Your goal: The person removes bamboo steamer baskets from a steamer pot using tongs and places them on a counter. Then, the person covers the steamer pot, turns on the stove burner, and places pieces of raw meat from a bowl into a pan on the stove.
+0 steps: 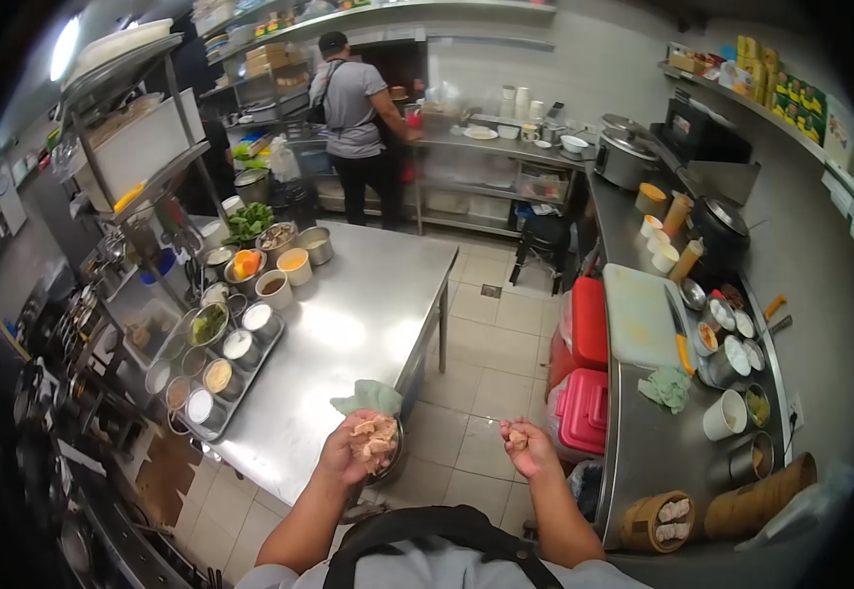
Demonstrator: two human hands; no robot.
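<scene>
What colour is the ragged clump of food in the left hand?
The clump is light peach; head view.

The metal table gleams; the board seems plastic.

Lower centre of frame: a light grey shirt is worn, forearms left bare by its sleeves; it is overlaid by a black apron with dark straps.

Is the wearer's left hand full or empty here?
Full: the left hand is cupped around a heap of pinkish pieces, visible above its palm and fingers. What they are, I cannot tell.
</scene>
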